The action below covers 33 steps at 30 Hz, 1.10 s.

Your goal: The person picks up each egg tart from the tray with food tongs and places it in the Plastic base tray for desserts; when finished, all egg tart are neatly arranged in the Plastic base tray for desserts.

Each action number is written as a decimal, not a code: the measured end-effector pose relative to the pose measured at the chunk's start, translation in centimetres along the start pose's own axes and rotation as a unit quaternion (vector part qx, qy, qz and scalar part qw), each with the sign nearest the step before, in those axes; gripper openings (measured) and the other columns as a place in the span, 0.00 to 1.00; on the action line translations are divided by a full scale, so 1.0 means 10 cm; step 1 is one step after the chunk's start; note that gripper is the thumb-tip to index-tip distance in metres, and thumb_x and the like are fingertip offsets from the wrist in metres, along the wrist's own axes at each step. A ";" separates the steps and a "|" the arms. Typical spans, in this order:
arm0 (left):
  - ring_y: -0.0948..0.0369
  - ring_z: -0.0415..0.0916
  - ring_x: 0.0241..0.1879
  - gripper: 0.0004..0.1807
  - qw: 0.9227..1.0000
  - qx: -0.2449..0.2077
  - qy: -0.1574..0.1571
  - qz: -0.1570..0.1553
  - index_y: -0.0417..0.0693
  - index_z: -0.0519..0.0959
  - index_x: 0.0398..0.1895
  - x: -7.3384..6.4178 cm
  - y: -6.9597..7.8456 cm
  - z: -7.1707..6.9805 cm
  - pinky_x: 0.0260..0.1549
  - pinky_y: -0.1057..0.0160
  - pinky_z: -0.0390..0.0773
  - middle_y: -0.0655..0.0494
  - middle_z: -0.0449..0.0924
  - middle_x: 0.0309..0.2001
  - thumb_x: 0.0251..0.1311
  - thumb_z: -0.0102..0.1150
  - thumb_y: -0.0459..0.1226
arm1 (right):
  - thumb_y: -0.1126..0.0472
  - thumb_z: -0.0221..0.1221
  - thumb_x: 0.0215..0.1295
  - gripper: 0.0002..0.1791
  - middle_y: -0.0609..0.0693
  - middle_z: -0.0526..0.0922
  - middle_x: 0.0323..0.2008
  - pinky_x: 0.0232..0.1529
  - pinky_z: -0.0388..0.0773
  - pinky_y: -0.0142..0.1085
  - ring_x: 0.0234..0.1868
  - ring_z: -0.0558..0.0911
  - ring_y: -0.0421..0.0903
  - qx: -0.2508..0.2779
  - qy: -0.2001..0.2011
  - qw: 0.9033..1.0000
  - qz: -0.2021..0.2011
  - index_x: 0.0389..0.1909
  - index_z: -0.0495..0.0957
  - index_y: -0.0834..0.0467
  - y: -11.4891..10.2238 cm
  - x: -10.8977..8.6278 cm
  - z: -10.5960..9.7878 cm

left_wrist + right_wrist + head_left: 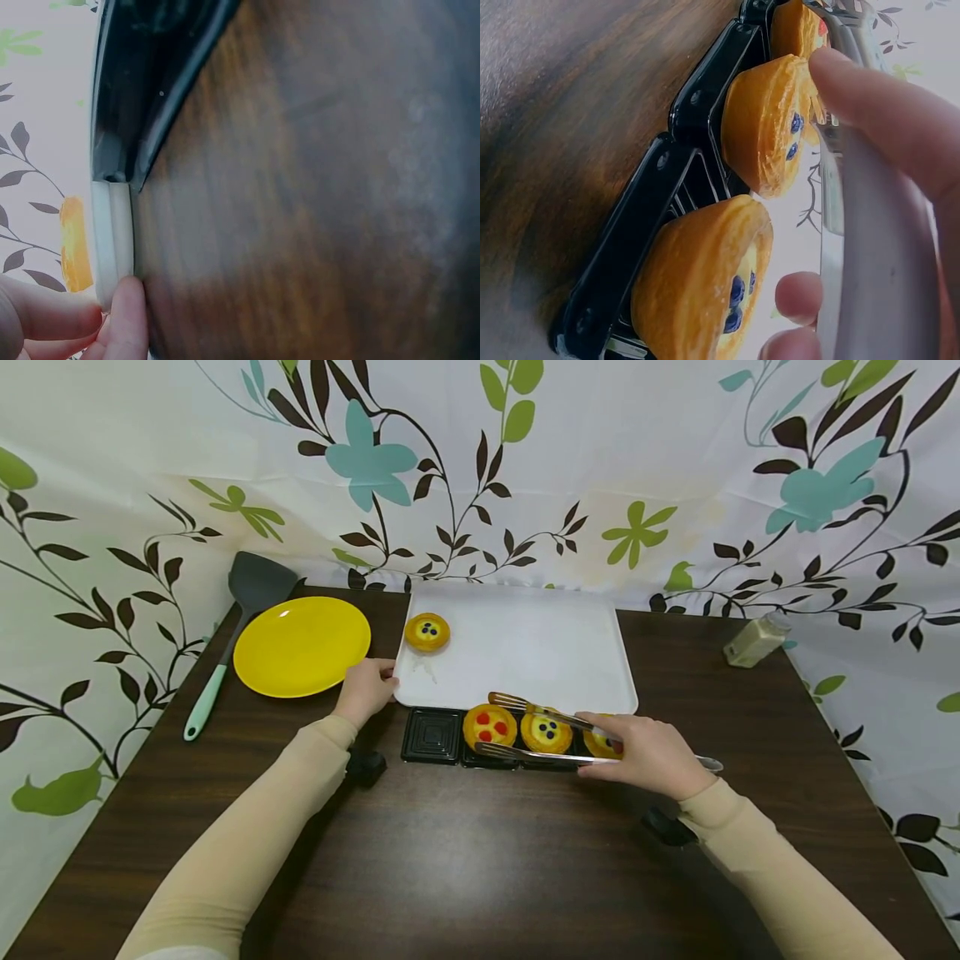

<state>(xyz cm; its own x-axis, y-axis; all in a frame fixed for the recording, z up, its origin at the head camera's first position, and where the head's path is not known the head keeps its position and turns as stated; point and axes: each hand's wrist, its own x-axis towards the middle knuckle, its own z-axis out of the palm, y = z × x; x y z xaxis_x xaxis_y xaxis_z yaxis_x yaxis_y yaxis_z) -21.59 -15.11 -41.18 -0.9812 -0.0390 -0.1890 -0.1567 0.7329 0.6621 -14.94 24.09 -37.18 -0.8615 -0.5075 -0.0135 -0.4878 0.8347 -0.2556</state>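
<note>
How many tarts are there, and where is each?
4. One tart lies on the white tray; the black tray holds a red-topped tart, a blue-topped tart beside it, and another tart partly hidden by the right hand.

The left hand (364, 691) and the right hand (651, 752) are left bare. Behind the fingers, the wrists are ringed by a close-fitting left cuff (336, 731) and right cuff (708, 802). Farther back, the arms are covered by a plain beige left sleeve (247, 831) and right sleeve (780, 860). Farthest from the fingers, the left sleeve is bordered by white cloth (183, 953). Behind the fingers, a small black left wrist unit (366, 768) and right wrist unit (667, 827) are worn.
</note>
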 end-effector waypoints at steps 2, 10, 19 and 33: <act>0.52 0.80 0.34 0.22 1.000 -0.001 0.000 -0.001 0.32 0.69 0.62 0.00 0.00 0.00 0.38 0.60 0.82 0.36 0.77 0.49 0.65 0.52 0.30 | 0.37 0.69 0.44 0.44 0.53 0.83 0.49 0.34 0.81 0.43 0.35 0.78 0.45 0.000 -0.001 1.000 0.001 0.63 0.72 0.50 0.01 0.00 0.00; 0.52 0.79 0.36 0.23 1.000 0.000 -0.005 -0.009 0.32 0.68 0.63 -0.01 0.02 -0.02 0.39 0.60 0.82 0.36 0.76 0.51 0.66 0.52 0.31 | 0.34 0.68 0.44 0.45 0.48 0.84 0.38 0.25 0.71 0.32 0.26 0.71 0.40 0.008 0.006 1.000 0.004 0.64 0.71 0.48 0.03 0.01 -0.03; 0.52 0.79 0.35 0.23 1.000 -0.002 -0.003 -0.007 0.31 0.68 0.63 -0.01 0.01 -0.01 0.38 0.61 0.82 0.35 0.76 0.51 0.66 0.51 0.30 | 0.29 0.63 0.46 0.46 0.45 0.80 0.28 0.21 0.65 0.33 0.23 0.69 0.40 0.005 0.018 1.000 0.014 0.65 0.69 0.46 0.08 0.10 -0.09; 0.52 0.78 0.38 0.23 1.000 -0.016 -0.005 -0.009 0.33 0.68 0.63 -0.02 0.01 0.01 0.40 0.61 0.82 0.38 0.76 0.51 0.66 0.51 0.31 | 0.36 0.65 0.50 0.44 0.49 0.75 0.20 0.19 0.63 0.36 0.21 0.69 0.44 0.037 0.011 0.998 0.044 0.67 0.66 0.50 0.01 0.76 -0.26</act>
<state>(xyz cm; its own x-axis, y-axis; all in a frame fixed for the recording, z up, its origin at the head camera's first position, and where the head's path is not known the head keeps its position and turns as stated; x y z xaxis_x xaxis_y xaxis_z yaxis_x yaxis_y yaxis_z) -21.39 -14.98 -41.14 -0.9773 -0.0451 -0.2072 -0.1772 0.7104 0.6811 -21.91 20.84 -34.81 -0.9040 -0.4272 -0.0191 -0.3983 0.8575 -0.3256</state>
